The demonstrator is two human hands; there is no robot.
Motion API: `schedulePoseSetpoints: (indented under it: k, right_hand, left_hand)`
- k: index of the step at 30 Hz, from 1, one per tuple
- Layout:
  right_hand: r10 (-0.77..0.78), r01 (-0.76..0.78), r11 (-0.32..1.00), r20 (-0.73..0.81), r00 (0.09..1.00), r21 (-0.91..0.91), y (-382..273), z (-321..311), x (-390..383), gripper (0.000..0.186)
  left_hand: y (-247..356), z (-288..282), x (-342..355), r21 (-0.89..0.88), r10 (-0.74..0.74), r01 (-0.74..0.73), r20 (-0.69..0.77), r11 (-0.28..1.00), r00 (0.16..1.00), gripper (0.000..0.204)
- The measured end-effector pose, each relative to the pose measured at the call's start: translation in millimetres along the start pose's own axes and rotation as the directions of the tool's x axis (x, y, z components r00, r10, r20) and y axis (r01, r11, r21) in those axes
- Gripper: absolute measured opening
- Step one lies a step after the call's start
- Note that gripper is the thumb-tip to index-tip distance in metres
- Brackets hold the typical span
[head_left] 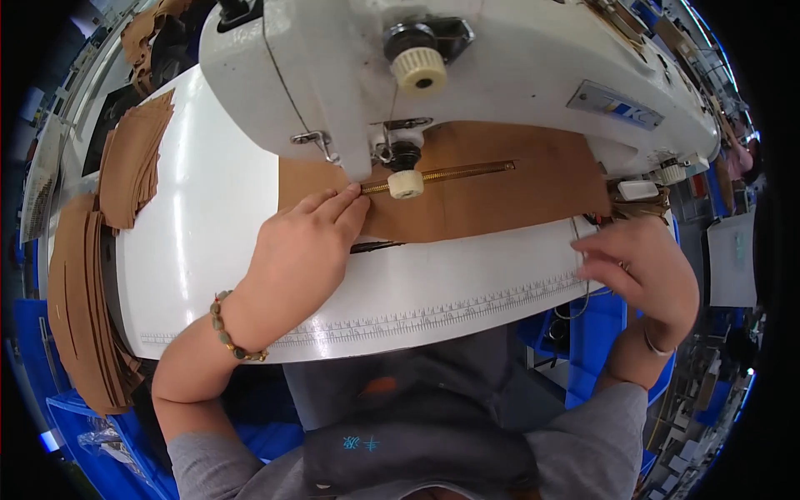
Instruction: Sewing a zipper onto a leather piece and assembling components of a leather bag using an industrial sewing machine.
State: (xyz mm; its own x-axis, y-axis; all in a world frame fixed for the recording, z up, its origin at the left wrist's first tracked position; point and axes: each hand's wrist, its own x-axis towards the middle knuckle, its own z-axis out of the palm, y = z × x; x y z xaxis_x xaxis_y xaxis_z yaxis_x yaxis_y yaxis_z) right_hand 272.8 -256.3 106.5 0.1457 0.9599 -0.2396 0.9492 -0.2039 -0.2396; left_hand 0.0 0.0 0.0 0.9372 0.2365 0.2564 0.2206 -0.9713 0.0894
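A brown leather-like panel (492, 204) lies on the white sewing table, under the head of a white sewing machine (333, 50). A zipper with gold-coloured teeth (471, 172) runs along a slot in the panel. Flat on the panel's left part, my left hand (312, 229) has its fingers stretched out, the tips at the zipper's left end beside the presser area. The needle is hidden behind a cream-coloured knob (407, 183). Past the panel's right corner, my right hand (637, 262) hovers with thumb and fingers apart, close to a thin hanging cord (587, 292).
Stacks of brown panels (79, 300) and smaller brown pieces (133, 162) sit along the table's left edge. A printed ruler scale (433, 313) follows the front edge. Blue bins (104, 442) stand below at the left, with more blue containers (596, 358) below right.
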Motion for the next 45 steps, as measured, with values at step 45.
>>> schedulePoseSetpoints:
  k: [45]
  right_hand:
    - [-0.708, 0.536, 0.700, -0.555, 0.437, -0.471, -94, 113, 124, 0.041]
  left_hand:
    - [-51, 11, 3, -0.025, 0.076, -0.080, -0.144, 0.996, 0.987, 0.023]
